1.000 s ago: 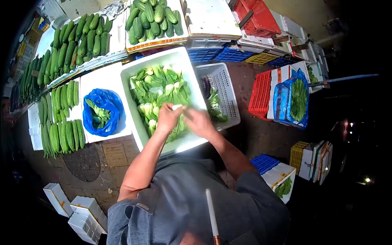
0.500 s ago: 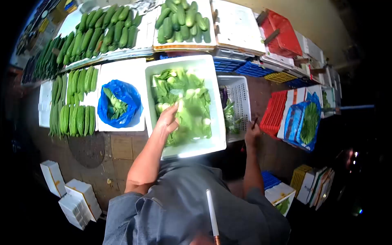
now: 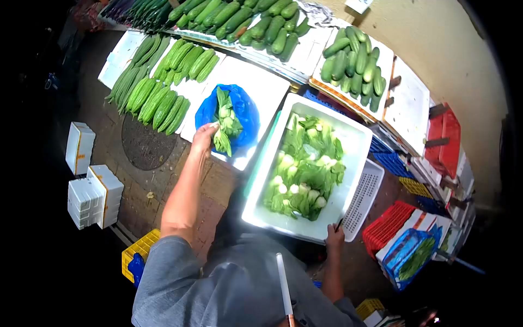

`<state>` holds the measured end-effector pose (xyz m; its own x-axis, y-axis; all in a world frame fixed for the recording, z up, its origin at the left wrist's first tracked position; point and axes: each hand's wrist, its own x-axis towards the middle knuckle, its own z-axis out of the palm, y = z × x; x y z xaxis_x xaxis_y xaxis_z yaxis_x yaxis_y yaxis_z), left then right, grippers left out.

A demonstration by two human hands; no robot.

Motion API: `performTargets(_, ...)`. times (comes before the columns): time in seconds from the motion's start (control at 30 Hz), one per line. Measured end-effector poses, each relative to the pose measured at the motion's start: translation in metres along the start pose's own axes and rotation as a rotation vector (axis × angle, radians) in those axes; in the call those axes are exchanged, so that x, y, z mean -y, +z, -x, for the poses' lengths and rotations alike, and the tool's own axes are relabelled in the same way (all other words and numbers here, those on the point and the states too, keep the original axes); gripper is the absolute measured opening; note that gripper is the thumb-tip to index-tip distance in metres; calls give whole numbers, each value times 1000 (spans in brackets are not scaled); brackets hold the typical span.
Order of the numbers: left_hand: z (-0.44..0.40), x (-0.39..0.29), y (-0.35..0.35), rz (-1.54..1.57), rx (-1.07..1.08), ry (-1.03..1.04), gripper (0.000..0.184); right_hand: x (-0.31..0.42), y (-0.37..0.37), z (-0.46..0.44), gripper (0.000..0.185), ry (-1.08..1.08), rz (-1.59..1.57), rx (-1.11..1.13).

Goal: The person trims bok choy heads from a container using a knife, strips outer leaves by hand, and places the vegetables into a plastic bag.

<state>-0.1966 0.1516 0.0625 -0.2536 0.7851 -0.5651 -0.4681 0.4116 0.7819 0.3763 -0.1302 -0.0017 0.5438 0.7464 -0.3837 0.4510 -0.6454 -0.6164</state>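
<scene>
My left hand [image 3: 205,137] is closed on a head of bok choy [image 3: 222,143] at the front rim of a blue plastic bag [image 3: 248,117]. More bok choy [image 3: 227,115] lies inside the bag. To the right, a white tub [image 3: 261,210] holds many heads of leafy bok choy [image 3: 305,163]. My right hand [image 3: 334,238] is by the tub's lower right corner, its fingers wrapped round a thin dark handle [image 3: 339,224]. The rest of that tool is hidden.
Ridged gourds [image 3: 155,103] lie on white boards at the left. Cucumbers [image 3: 354,65] fill a foam tray behind the tub. A white perforated basket [image 3: 362,196] stands beside the tub, red crates [image 3: 387,226] further right. Foam boxes [image 3: 95,196] stand on the floor at left.
My left hand has moved from over the tub to the blue bag, now with bok choy in it. My view has turned, and my right hand now shows beside the tub's corner.
</scene>
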Motion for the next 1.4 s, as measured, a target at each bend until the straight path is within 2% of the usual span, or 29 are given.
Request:
performTargets(0.1,-53,-1,-16,-116,-46,-12,17,15,14,0,36,81,2,56)
performTargets(0.13,-80,10,-27,-169,43,-17,17,35,14,5,36,105,72,100)
performTargets(0.17,-110,30,-36,-264,-44,-7,20,60,16,12,35,71,87,123)
performTargets(0.23,-109,9,-16,-423,-73,11,26,98,21,27,33,7,114,166)
performTargets(0.27,-141,32,-33,-556,-110,41,43,113,25,34,31,54,93,185)
performTargets(0.3,-161,45,-46,-713,-144,89,48,119,29,39,29,105,72,202)
performTargets(0.33,-179,56,-59,-870,-176,138,52,113,34,40,24,162,52,225)
performTargets(0.37,-196,69,-74,-1028,-206,186,57,99,45,38,24,132,2,215)
performTargets(0.4,-208,75,-85,-1034,-175,192,61,81,56,39,23,109,-44,207)
performTargets(0.43,-213,82,-100,-1177,-153,152,59,62,59,42,22,88,-89,201)
performTargets(0.47,-211,82,-104,-1237,-139,118,57,61,62,44,23,208,-60,242)
performTargets(0.5,-207,80,-110,-1301,-129,88,54,60,68,46,24,196,-48,258)
performTargets(0.57,-191,75,-115,-1274,-227,163,49,61,92,38,25,146,-44,290)
performTargets(0.63,-183,78,-131,-1234,-364,302,47,128,104,31,26,251,21,385)
performTargets(0.7,-179,68,-147,-1238,-437,301,47,178,113,26,26,302,22,459)
performTargets(0.73,-176,62,-150,-1119,-485,301,46,144,124,9,22,93,119,464)
performTargets(0.77,-173,58,-152,-1002,-519,294,45,158,125,7,22,37,103,450)
performTargets(0.8,-178,64,-162,-1025,-483,270,44,180,127,2,22,-9,91,427)
performTargets(0.83,-186,76,-174,-849,-373,285,41,156,132,-13,24,-48,107,445)
performTargets(0.87,-168,54,-151,-872,-341,199,38,177,131,-14,24,-47,104,453)
performTargets(0.9,-163,55,-145,-921,-305,231,33,179,134,-14,24,-49,64,409)
performTargets(0.93,-180,76,-163,-759,-302,241,32,165,140,-17,25,-88,86,348)
performTargets(0.97,-183,83,-167,-675,-243,362,31,135,142,-28,26,-91,130,420)
performTargets(1.03,-151,51,-129,-694,-234,282,29,121,153,-29,28,-70,170,330)
performTargets(1.1,-121,45,-102,-401,-176,270,29,93,166,-38,30,-122,401,329)
performTargets(1.17,-101,55,-97,-357,-112,233,30,96,174,-47,33,-117,454,390)
performTargets(1.3,-25,61,-77,-477,-27,111,33,87,219,-56,39,-31,542,511)
performTargets(1.4,24,86,-82,-529,29,16,32,85,247,-54,38,-209,350,385)
